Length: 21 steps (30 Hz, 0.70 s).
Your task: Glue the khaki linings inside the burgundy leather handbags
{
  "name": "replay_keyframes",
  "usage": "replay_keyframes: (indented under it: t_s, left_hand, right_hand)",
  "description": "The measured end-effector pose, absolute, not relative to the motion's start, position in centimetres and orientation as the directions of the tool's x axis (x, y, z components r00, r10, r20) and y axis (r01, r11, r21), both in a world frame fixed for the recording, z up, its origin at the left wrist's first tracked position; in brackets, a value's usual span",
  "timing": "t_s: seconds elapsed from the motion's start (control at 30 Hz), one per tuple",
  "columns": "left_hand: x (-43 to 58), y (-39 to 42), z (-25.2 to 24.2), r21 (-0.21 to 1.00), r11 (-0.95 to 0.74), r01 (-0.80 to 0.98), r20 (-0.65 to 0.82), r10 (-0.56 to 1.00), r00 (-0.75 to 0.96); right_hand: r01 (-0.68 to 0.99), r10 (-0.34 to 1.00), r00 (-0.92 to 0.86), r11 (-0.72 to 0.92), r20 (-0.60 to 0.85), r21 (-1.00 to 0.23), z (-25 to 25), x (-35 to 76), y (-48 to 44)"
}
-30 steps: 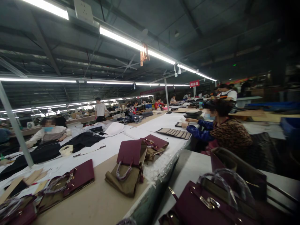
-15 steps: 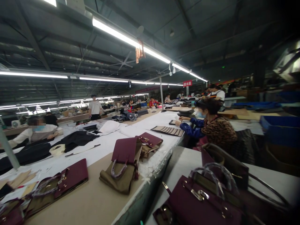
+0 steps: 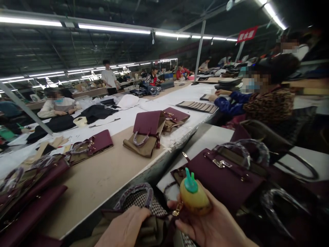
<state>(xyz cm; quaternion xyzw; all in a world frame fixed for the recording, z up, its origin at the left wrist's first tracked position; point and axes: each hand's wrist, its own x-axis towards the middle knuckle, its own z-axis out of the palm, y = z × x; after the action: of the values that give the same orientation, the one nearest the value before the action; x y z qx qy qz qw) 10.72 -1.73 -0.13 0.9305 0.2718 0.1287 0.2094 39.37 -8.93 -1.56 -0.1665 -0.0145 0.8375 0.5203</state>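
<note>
In the lower middle of the view is a handbag [image 3: 154,230] with an olive body, a houndstooth lining and plastic-wrapped handles. My left hand [image 3: 125,224] grips its upper edge, with fingertips hidden behind the fabric. My right hand [image 3: 205,223] holds a round yellow squeeze bottle [image 3: 195,199] with a teal nozzle pointing up. Close to the thumb and fingertips of that hand hangs a gold clasp [image 3: 177,209]; whether they pinch it I cannot tell. Just beyond lies a burgundy handbag [image 3: 218,175] with gold hardware.
More burgundy bags [image 3: 146,123] lie on the long worktable [image 3: 102,185], others at its left end [image 3: 33,202]. A co-worker in a leopard-print top [image 3: 269,103] sits at the right beside a striped panel [image 3: 196,106]. A metal post [image 3: 200,51] rises from the table.
The view has tilted down. Both my hands, the yellow bottle and the handbag with houndstooth lining have come into sight at the bottom.
</note>
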Motion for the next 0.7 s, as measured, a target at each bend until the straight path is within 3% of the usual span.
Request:
replay_keyframes:
  t_s: [0.07,0.23,0.3,0.47,0.53,0.7]
  left_hand:
    - [11.3,-0.7,-0.1,0.384,-0.843,0.377,0.191,0.472,0.860]
    - [12.7,0.3,1.6,0.002,-0.972,0.236,0.432,0.214,0.876]
    - [13.1,0.0,2.1,-0.098,-0.975,0.201,0.498,0.127,0.858]
    - [13.8,-1.1,1.4,-0.098,-0.942,0.320,0.612,0.196,0.766]
    - [14.1,-1.4,1.4,-0.153,-0.929,0.337,0.642,0.166,0.749]
    - [14.0,-1.8,4.0,-0.269,-0.936,0.227,0.466,0.080,0.881]
  right_hand:
    - [-0.881,0.891,-0.386,-0.433,-0.240,-0.192,-1.0,39.4,-8.3]
    - [-0.908,0.913,-0.348,-0.385,-0.214,-0.167,-0.3,39.0,-6.8]
    - [-0.904,0.910,-0.365,-0.397,-0.197,-0.159,0.1,38.7,-6.2]
    - [-0.861,0.877,-0.462,-0.479,-0.129,-0.173,1.0,37.6,-4.8]
    - [-0.819,0.847,-0.515,-0.532,-0.131,-0.216,1.1,36.9,-4.1]
    - [-0.700,0.772,-0.608,-0.632,-0.187,-0.333,0.5,35.5,-2.6]
